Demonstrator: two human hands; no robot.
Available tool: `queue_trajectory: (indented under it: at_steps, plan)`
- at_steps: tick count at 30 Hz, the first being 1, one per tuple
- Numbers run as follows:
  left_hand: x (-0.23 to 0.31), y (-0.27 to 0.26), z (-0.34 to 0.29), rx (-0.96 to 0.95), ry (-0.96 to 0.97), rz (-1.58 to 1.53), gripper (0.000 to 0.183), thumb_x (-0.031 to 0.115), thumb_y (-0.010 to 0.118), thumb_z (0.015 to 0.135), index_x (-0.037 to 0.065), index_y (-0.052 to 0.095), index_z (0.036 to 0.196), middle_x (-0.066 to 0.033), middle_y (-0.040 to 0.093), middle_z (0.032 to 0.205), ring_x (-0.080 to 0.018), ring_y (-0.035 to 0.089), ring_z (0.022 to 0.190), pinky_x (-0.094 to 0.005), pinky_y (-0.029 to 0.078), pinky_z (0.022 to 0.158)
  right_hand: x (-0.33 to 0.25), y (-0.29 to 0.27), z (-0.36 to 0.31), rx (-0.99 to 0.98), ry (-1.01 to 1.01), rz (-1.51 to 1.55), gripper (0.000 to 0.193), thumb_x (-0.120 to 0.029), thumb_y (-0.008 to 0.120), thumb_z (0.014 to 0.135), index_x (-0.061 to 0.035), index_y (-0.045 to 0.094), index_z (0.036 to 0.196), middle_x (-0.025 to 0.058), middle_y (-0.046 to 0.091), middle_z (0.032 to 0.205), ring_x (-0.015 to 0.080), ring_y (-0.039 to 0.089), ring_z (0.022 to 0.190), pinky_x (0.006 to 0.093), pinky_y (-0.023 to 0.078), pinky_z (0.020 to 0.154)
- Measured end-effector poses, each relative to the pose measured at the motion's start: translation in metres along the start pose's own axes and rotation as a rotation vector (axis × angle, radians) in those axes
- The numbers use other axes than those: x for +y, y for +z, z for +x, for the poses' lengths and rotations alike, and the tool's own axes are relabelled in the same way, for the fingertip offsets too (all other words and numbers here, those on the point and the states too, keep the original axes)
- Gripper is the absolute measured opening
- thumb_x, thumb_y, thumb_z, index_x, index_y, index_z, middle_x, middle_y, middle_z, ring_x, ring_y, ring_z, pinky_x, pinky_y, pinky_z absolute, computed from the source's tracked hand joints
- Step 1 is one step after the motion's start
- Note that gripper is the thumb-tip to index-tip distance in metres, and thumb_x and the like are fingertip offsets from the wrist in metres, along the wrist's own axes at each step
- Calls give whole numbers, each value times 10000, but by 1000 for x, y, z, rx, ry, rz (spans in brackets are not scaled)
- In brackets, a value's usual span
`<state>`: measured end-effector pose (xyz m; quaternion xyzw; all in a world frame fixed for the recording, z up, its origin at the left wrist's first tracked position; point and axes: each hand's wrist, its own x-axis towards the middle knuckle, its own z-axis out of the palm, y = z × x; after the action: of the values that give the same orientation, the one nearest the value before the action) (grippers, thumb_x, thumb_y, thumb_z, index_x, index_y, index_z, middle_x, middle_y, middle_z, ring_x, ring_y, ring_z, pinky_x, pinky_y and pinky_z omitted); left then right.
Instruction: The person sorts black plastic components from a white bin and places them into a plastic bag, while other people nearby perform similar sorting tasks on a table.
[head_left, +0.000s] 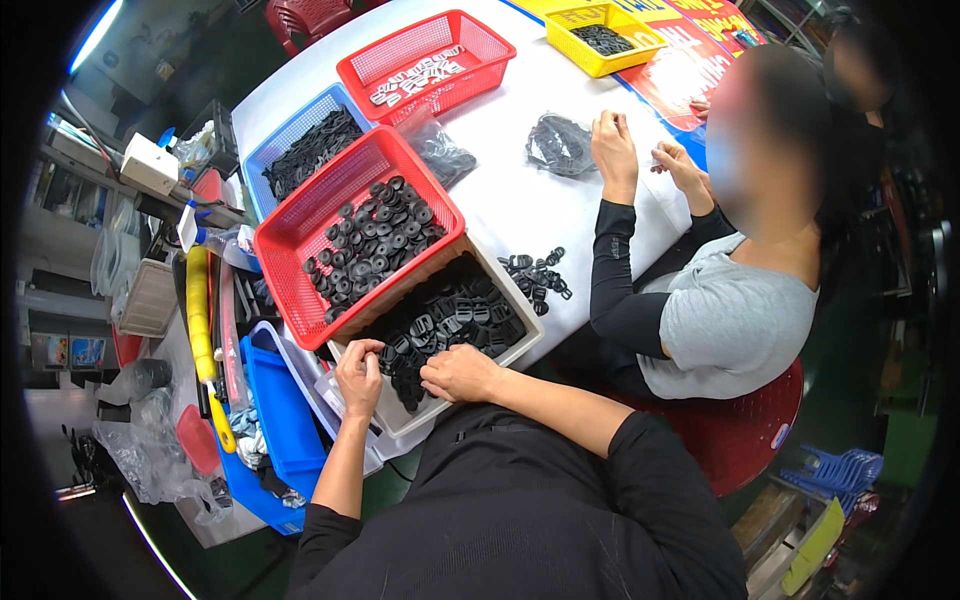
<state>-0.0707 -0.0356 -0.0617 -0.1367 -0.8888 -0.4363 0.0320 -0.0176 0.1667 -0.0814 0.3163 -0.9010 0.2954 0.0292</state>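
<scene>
A pale bin (530, 325) in front of me holds many black plastic strap buckles (470, 312). My left hand (358, 375) is closed in a pinch over its near left corner. Whatever lies between those fingers is too small to make out. Over the bin's near edge, my right hand (460, 373) is also closed, fingertips toward the buckles, and its grip is hidden. A red basket (285, 235) of black round discs (385, 235) rests tilted across the far side of the bin. Several loose black buckles (537, 277) lie on the white table beside it.
Behind are a blue basket (262, 150) of black parts, another red basket (490, 75) with white pieces, and a yellow basket (590, 60). Bags of black parts (560, 145) lie on the table (515, 215). A co-worker (720, 310) sits at right, both hands raised. Blue trays (275, 410) stand left.
</scene>
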Motion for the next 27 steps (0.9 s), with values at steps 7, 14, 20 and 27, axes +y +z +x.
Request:
queue_trajectory:
  at_steps: [7,14,20,27]
  plan:
    - [-1,0,0,12,-36,-27,165,-64,488,762,-16,636,818,-100,626,789,-193,614,699,-287,471,639,1,-1,1,-9,-16,8,227,-294,605,852,-85,569,770,73,622,714,246,649,675,384,510,619]
    - [-1,1,0,12,-54,-41,166,-65,487,763,-18,635,821,-104,629,798,-199,618,709,-291,474,647,2,1,1,-4,-23,34,226,-294,609,846,-85,561,773,73,617,714,248,648,679,383,511,611]
    - [-2,1,0,16,-44,-24,166,-66,488,763,-16,634,824,-109,628,803,-212,618,720,-298,476,665,1,-1,1,-28,-26,34,225,-296,607,848,-85,563,780,71,620,723,244,650,680,385,512,609]
    - [-3,2,0,14,-36,-11,166,-65,492,763,-14,635,829,-108,626,800,-213,617,716,-301,477,663,2,-2,1,-25,-26,34,232,-300,608,846,-86,563,771,69,620,719,242,649,680,379,511,606]
